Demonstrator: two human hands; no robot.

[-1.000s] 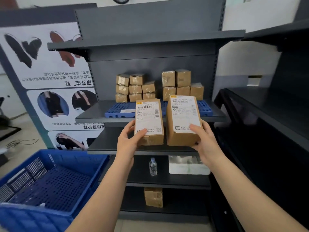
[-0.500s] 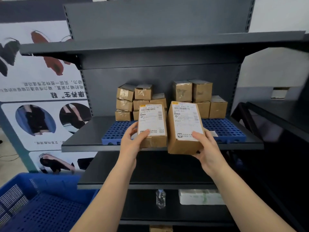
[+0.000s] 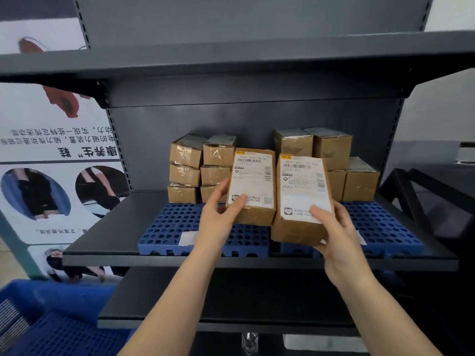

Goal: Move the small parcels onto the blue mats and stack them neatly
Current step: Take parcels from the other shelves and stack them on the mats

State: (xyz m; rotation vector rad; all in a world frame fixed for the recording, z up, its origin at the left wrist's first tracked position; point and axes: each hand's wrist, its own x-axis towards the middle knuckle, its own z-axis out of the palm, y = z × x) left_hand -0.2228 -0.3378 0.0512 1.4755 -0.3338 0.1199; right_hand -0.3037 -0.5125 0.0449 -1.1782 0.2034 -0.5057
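We hold two labelled parcels above the blue mats (image 3: pixel 174 227), left grip (image 3: pixel 218 217) pinching one parcel (image 3: pixel 253 186), right grip (image 3: pixel 334 235) clasping the other parcel (image 3: pixel 300 199).

Bare mat fronts (image 3: pixel 164 227) (stacked boxes (image 3: pixel 203 168) behind)

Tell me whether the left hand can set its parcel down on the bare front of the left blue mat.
Probably yes. The left hand holds its parcel right above the left blue mat, whose front rows lie bare apart from a white slip.
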